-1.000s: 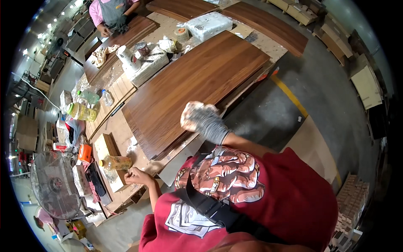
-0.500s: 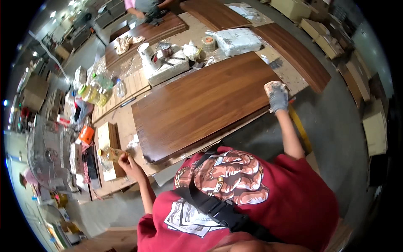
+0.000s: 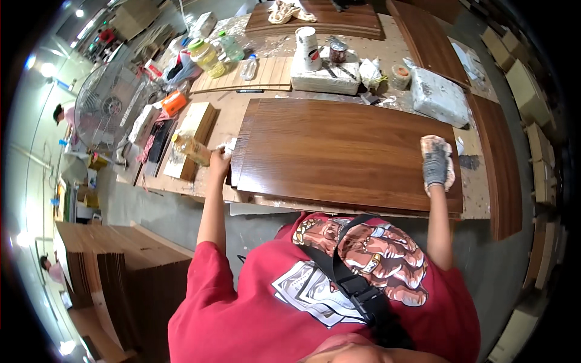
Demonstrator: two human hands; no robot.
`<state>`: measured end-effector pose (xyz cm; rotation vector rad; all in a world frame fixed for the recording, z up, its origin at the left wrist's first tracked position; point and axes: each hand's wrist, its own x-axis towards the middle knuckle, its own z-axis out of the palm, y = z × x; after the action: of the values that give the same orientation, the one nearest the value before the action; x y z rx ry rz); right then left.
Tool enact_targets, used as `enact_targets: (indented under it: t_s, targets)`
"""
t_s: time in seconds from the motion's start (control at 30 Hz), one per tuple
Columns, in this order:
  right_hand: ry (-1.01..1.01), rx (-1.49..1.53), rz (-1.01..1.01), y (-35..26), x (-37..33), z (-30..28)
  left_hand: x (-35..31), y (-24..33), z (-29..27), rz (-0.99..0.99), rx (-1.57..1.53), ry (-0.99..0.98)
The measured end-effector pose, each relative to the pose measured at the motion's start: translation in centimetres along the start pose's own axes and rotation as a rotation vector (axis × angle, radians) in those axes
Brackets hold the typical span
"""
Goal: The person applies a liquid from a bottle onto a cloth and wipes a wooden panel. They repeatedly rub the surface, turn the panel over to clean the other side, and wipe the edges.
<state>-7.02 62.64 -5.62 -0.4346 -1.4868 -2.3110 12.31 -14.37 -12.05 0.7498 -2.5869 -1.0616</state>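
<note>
A brown wood-grain board [image 3: 339, 157] lies across the table before me. My right hand [image 3: 434, 166], in a grey glove, presses a stained rag [image 3: 437, 145] flat on the board near its right end. My bare left hand [image 3: 219, 160] is beside the board's left edge, fingers bent, close to the base of a bottle of yellowish liquid [image 3: 192, 149]. Whether it grips the bottle cannot be made out. A crumpled white scrap [image 3: 228, 146] is just beyond the fingers. A pale wood block [image 3: 196, 121] lies behind the bottle.
Past the board stand a foam block [image 3: 327, 81] carrying a white cup [image 3: 307, 48] and a dark jar [image 3: 338, 51], plus a white wrapped block [image 3: 440, 97]. More brown boards [image 3: 493, 163] lie to the right. A fan [image 3: 109, 106] stands at left.
The view has turned, and the table sits straighter in it. My left hand has moved forward along the board's left edge. My right hand and rag remain near the board's right end.
</note>
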Motion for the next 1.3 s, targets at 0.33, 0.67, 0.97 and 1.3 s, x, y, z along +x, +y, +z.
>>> enact_targets:
  t_s: [0.33,0.67,0.97,1.3]
  targets:
    - [-0.075,-2.302,1.188,23.2,-3.6,-22.2,1.6,0.0,0.6,-0.115,0.232,-0.116]
    - [0.235,-2.660,0.640,24.4,-6.2,-16.0,1.5,1.8,-0.1,-0.160,0.148,0.020]
    - [0.559,-2.699,0.487,26.2,-7.7,-20.3,-2.3,11.2,-8.1,-0.502,-1.540,-0.583]
    - [0.498,-2.240,0.422,27.1,-5.6,-29.9,-7.0,21.5,-2.6,0.163,-0.725,-0.487]
